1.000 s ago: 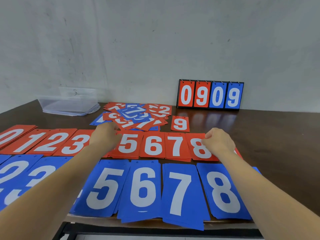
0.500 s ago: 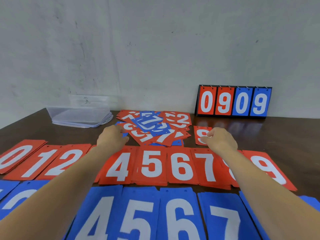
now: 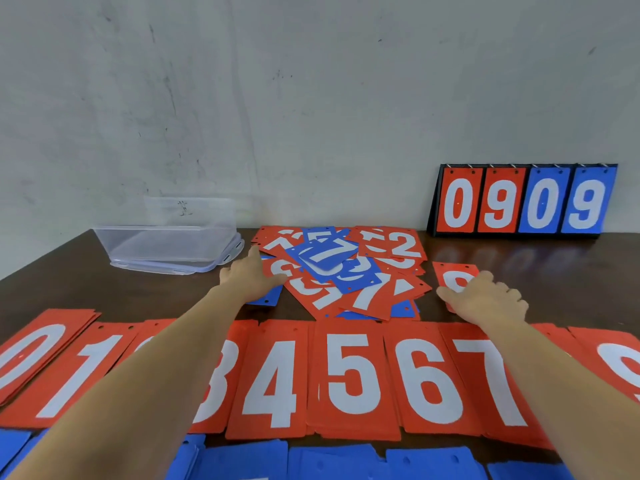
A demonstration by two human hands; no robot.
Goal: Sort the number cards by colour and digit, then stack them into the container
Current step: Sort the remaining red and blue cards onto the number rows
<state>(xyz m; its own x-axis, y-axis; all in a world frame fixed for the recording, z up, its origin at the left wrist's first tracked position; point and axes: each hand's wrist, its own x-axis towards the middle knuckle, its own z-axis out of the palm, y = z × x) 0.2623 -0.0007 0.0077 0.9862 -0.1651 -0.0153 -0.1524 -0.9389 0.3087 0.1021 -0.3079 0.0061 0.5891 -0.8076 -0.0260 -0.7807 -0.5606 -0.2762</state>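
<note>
Red row of cards (image 3: 353, 375), white digits. Blue cards (image 3: 332, 462). Mixed red-and-blue pile (image 3: 339, 271), white numerals. Clear, colourless container (image 3: 166, 244). Dark brown table (image 3: 104, 292). Black flip scoreboard (image 3: 523, 199): two red panels, two blue. Grey wall (image 3: 311, 98), dark scuffs.

Heap of cards (image 3: 343, 271) mid-worktop (image 3: 554, 271), container (image 3: 166, 244) just left of it, lone card (image 3: 453, 275) right, scoreboard (image 3: 523, 202) behind against the wall (image 3: 311, 98). Row of card stacks (image 3: 353, 375) in front, second row (image 3: 329, 462) before that.
</note>
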